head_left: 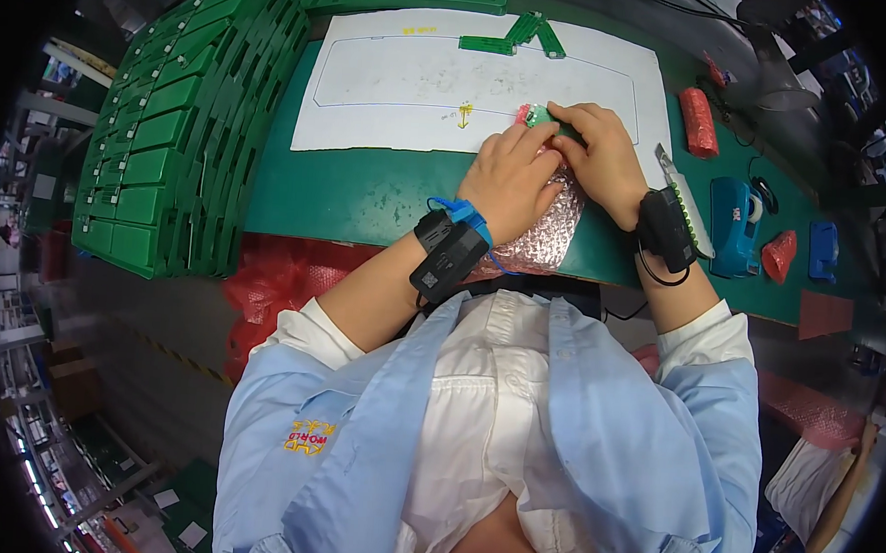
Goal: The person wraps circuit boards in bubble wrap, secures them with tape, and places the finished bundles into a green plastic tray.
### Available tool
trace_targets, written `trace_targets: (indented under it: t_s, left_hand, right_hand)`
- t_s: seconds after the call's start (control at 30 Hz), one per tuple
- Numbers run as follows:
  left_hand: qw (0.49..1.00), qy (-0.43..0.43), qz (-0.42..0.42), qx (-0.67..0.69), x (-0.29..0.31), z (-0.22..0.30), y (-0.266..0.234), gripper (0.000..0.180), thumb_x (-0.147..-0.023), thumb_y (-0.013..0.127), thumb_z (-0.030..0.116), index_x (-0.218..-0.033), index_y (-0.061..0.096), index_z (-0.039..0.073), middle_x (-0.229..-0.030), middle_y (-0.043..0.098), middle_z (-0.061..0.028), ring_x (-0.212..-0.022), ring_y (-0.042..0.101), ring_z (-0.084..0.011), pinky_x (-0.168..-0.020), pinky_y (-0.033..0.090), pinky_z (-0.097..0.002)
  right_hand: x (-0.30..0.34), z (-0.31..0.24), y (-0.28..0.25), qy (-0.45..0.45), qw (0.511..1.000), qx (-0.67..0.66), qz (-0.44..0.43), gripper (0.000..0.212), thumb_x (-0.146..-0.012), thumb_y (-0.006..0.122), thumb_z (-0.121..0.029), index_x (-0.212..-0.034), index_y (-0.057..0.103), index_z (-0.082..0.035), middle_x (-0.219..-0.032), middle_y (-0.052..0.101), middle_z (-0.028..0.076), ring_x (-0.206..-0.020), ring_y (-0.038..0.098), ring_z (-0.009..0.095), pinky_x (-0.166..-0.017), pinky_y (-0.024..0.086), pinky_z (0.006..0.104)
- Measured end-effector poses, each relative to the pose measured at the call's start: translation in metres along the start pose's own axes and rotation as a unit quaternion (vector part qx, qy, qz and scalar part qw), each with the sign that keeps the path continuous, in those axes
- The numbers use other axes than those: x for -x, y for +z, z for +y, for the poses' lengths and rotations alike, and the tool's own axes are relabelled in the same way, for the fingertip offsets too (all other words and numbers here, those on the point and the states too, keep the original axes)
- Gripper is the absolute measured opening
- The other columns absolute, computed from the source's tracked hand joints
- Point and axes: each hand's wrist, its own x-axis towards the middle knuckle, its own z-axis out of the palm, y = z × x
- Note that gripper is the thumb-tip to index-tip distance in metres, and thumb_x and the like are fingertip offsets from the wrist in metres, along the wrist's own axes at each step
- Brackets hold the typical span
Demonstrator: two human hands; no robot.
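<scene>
bubble wrap point(551, 232), pale pink and shiny, is spread beneath the hands, running from under the fingers back toward the body and the front edge of the desk point(367, 192). its far part is covered by the left hand point(513, 175) and the right hand point(600, 155), which are brought close together; just past the fingertips a small green piece point(538, 113) is seen with a bit of pink beside it. the fingers of both hands are bent and narrow, but whatever is pinched is hidden, so how firmly either grip is closed cannot be told.

the step in hand is judged to be a folding of the wrap about the green piece. the fold is best made snug and square, with the sheet steadied by the left hand while the edge is guided by the right. light pressure is advised, as a thin piece could be bent. the green boards point(485, 45), lying on the white sheet point(393, 84) beyond the hands, should not be brushed, and room should be given to the utility knife point(686, 197) just right of the right wrist.
</scene>
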Motion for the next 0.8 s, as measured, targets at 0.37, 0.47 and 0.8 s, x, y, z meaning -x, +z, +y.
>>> trace_targets:
  t_s: [0.37, 0.47, 0.8]
  left_hand:
    - [0.998, 0.035, 0.006, -0.054, 0.004, -0.002, 0.006, 0.024, -0.08, 0.07, 0.021, -0.096, 0.065, 0.004, -0.129, 0.057, -0.0155, -0.116, 0.051, -0.0298, -0.098, 0.041, -0.043]
    - [0.999, 0.031, 0.003, -0.039, 0.006, -0.004, 0.006, 0.025, -0.082, 0.068, 0.021, -0.099, 0.065, 0.004, -0.129, 0.057, -0.0162, -0.118, 0.052, -0.0301, -0.102, 0.04, -0.0443]
    - [0.997, 0.027, -0.046, -0.058, 0.025, 0.011, -0.008, 0.03, -0.084, 0.067, 0.022, -0.108, 0.065, 0.004, -0.124, 0.059, -0.0141, -0.117, 0.053, -0.0301, -0.102, 0.041, -0.0415]
  right_hand:
    - [-0.012, 0.027, -0.01, 0.063, 0.986, -0.114, -0.109, 0.034, -0.087, 0.066, -0.018, -0.116, 0.066, -0.001, -0.106, 0.066, 0.022, -0.098, 0.063, 0.037, -0.088, 0.05, 0.0381]
    - [-0.019, 0.025, -0.012, 0.058, 0.986, -0.066, -0.143, 0.035, -0.086, 0.066, -0.02, -0.115, 0.066, 0.0, -0.102, 0.066, 0.022, -0.097, 0.064, 0.036, -0.088, 0.05, 0.0379]
    - [-0.025, -0.009, -0.023, 0.121, 0.976, -0.04, -0.178, 0.032, -0.078, 0.071, -0.012, -0.104, 0.061, 0.003, -0.097, 0.064, 0.019, -0.094, 0.061, 0.035, -0.083, 0.049, 0.0375]
